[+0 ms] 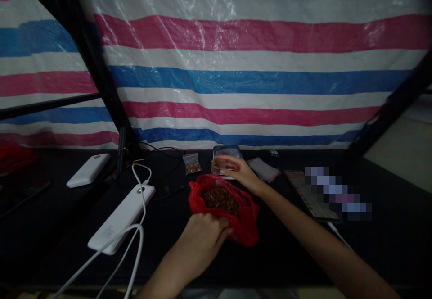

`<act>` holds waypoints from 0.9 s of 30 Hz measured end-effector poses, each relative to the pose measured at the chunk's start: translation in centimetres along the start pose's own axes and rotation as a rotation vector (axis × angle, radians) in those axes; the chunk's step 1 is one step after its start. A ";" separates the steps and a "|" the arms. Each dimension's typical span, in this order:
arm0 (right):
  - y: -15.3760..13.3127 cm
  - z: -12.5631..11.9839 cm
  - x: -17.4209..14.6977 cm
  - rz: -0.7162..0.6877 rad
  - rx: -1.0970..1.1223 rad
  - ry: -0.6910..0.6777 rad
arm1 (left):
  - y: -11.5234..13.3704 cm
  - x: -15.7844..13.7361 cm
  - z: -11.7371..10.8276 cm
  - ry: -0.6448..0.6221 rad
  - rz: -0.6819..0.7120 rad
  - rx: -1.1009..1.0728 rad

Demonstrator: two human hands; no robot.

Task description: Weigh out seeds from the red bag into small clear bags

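Note:
My left hand [206,233] is closed on the near rim of a red plastic bag [248,227]. Inside the bag lies a heap of small brownish-gold pieces [221,200], too small to name. Just beyond it, my right hand [232,167] reaches over a small clear plastic box [227,151], its fingers curved and the thumb apart from them. Nothing plainly shows between those fingers, and they partly hide the box. Left of the box is a small clear zip bag [192,164] with similar pieces in it.
Thin pale sheets or flat bags [263,169] lie right of the box. Farther right is a tablet-like device [308,195] with a cable. A white power bank [123,218] with looping white cable and another white device [88,170] lie left. Striped sheeting [236,78] hangs behind.

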State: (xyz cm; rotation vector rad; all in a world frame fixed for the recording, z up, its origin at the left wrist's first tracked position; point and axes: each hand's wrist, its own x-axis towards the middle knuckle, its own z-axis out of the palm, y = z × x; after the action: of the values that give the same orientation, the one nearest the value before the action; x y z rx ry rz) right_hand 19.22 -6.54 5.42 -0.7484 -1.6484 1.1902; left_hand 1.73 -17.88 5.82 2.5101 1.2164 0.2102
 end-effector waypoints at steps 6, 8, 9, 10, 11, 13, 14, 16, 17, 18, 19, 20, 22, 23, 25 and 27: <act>1.5 -2.8 0.9 -0.034 0.026 0.271 | 0.9 2.1 -7.3 -0.083 0.288 -0.094; 2.5 -4.1 1.2 -0.060 0.015 0.390 | -0.2 4.5 -9.0 0.077 0.269 -0.104; 3.0 -4.7 1.2 -0.076 0.014 0.456 | -1.1 6.1 -9.4 0.180 0.231 -0.094; 3.5 -5.4 1.3 -0.089 0.014 0.521 | -2.2 7.8 -9.5 0.265 0.218 -0.072; 4.0 -6.1 1.3 -0.097 0.013 0.581 | -3.3 9.6 -9.3 0.321 0.223 -0.041; 4.9 -7.3 1.2 -0.096 -0.005 0.677 | -5.7 13.2 -8.2 0.387 0.236 0.037; 5.3 -7.8 1.1 -0.091 -0.017 0.708 | -6.7 15.0 -7.5 0.371 0.238 0.065; 5.9 -8.6 1.0 -0.087 -0.037 0.737 | -8.2 18.1 -6.0 0.288 0.233 0.100; 6.2 -8.9 0.9 -0.087 -0.041 0.741 | -8.7 19.5 -5.3 0.231 0.222 0.105; 6.3 -9.1 0.8 -0.085 -0.042 0.740 | -9.0 20.7 -4.6 0.175 0.213 0.093; 6.5 -9.3 0.7 -0.077 -0.042 0.734 | -9.3 21.7 -4.0 0.127 0.231 0.061; 6.6 -9.4 0.6 -0.064 -0.043 0.726 | -9.5 22.6 -3.4 0.104 0.249 0.021; 6.8 -9.4 0.4 -0.031 -0.055 0.705 | -9.8 23.9 -2.5 0.120 0.230 -0.056; 6.9 -9.4 0.4 -0.017 -0.063 0.692 | -10.0 24.2 -2.2 0.146 0.210 -0.095; 6.9 -9.2 0.4 -0.003 -0.076 0.670 | -10.2 24.5 -1.9 0.209 0.171 -0.187; 6.6 -8.9 0.4 0.001 -0.089 0.652 | -10.3 24.2 -2.0 0.269 0.167 -0.328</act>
State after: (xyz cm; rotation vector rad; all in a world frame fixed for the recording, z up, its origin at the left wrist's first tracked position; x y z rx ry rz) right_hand 27.00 -0.62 0.14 -1.0586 -1.1543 0.7571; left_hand 8.71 7.43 3.49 2.3422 0.9677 0.7460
